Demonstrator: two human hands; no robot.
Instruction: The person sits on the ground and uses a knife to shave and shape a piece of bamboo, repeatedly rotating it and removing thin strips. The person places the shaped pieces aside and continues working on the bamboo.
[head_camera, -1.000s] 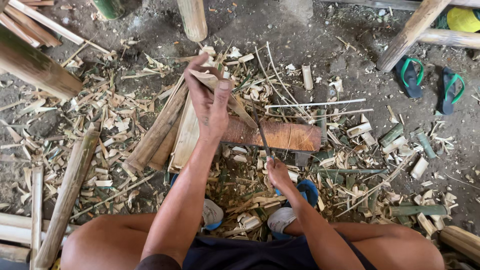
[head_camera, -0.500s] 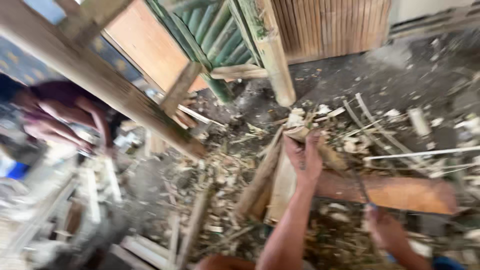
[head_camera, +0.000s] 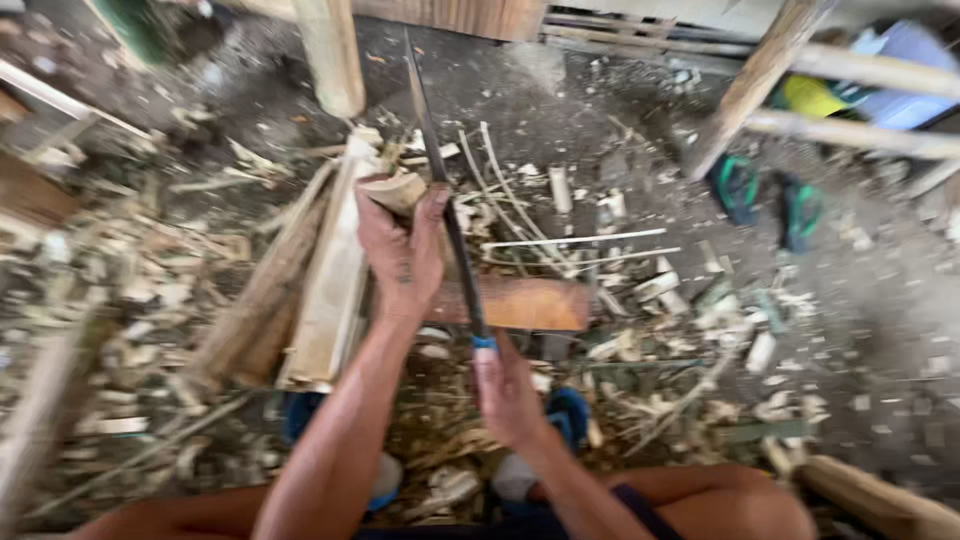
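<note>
My left hand (head_camera: 400, 255) grips a short piece of split bamboo (head_camera: 395, 190), held upright over an orange-brown wooden block (head_camera: 530, 303). My right hand (head_camera: 505, 395) is closed on the handle of a long dark knife (head_camera: 445, 190). Its blade runs up and away from me, right beside the bamboo piece and my left fingers. Pale split bamboo slabs (head_camera: 335, 270) lie just left of my left hand. The picture is blurred by motion.
Bamboo chips, strips and offcuts (head_camera: 640, 310) litter the dirt floor all around. A thick bamboo post (head_camera: 330, 50) stands ahead, slanted poles (head_camera: 750, 80) at the right. A pair of green sandals (head_camera: 765, 195) lies at the right. My knees (head_camera: 730, 500) frame the bottom edge.
The camera swung left and up, then came back down to the work. The knife blade now stands raised alongside the bamboo piece; my left hand keeps its grip.
</note>
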